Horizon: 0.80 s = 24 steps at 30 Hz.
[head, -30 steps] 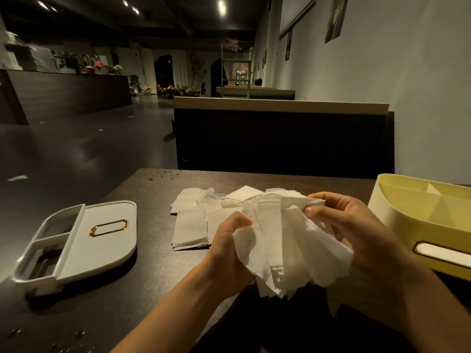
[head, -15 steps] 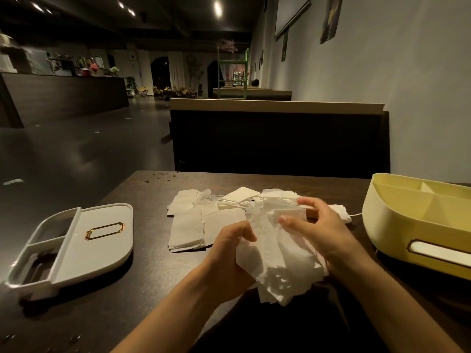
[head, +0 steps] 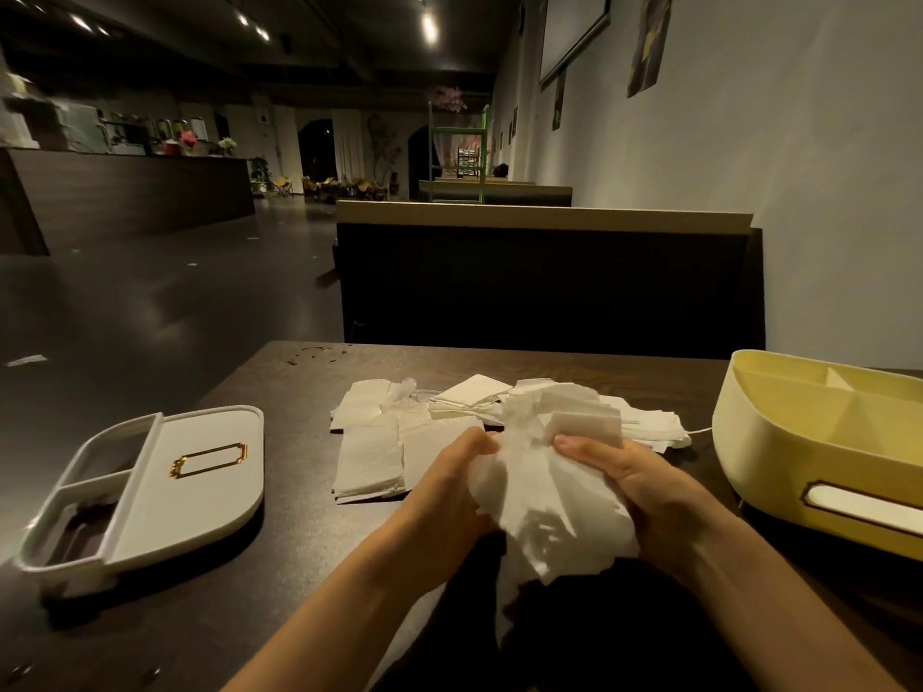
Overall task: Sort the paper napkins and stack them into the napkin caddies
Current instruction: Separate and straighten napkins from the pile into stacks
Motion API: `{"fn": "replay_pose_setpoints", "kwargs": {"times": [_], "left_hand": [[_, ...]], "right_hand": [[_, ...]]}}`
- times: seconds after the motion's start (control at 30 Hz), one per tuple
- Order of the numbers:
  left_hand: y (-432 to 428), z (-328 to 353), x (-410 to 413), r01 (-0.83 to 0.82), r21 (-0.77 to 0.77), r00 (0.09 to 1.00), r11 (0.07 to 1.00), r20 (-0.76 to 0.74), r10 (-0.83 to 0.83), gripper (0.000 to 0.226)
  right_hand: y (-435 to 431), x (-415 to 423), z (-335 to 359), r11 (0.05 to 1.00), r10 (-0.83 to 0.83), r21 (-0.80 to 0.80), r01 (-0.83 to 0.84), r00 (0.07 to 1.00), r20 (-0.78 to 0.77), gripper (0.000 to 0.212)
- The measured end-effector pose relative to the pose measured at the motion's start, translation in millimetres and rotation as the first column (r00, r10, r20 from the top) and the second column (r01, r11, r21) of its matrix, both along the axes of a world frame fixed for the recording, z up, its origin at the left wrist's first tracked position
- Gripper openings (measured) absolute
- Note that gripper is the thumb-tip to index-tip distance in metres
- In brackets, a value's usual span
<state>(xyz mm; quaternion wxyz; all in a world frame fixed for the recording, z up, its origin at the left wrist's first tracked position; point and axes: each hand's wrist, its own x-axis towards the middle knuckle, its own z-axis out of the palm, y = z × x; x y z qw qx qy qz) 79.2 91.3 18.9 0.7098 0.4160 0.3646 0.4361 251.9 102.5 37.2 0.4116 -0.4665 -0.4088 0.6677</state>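
Napkins (head: 544,496) (crumpled) between left grip (head: 449,491), right grip (head: 644,486)

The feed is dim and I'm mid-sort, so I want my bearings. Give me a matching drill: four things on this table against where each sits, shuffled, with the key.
1 white caddy
2 yellow caddy
3 napkin bunch
4 loose napkin pile

A gripped between left hand and right hand
B right side of the table
C flat on the table, beyond the hands
D left side of the table

Pairs: 1-D, 2-B, 3-A, 4-C
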Motion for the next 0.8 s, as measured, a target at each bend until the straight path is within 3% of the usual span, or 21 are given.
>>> {"fn": "replay_pose_setpoints", "kwargs": {"times": [0.1, 0.2, 0.53, 0.8], "left_hand": [[4.5, -1.4, 0.4, -0.154, 0.117, 0.977, 0.981, -0.129, 0.168, 0.027], [1.3, 1.1, 1.8, -0.208, 0.190, 0.960, 0.959, -0.150, 0.238, 0.015], [5.4, 9.1, -2.1, -0.364, -0.007, 0.930, 0.932, 0.057, 0.363, 0.008], [4.1, 14.8, -15.5, -0.383, 0.041, 0.896, 0.923, 0.260, 0.360, 0.015]], "right_hand": [[1.3, 2.4, -0.3, 0.998, -0.059, -0.005, 0.059, 0.997, -0.055, 0.048], [-0.1, 0.2, -1.0, 0.996, -0.076, -0.062, 0.068, 0.987, -0.139, 0.046], [-3.2, -3.9, -3.0, 0.991, -0.091, -0.126, 0.051, 0.936, -0.339, 0.037], [7.0, 5.1, -10.0, 0.971, -0.233, -0.138, 0.193, 0.888, -0.396, 0.055]]}}
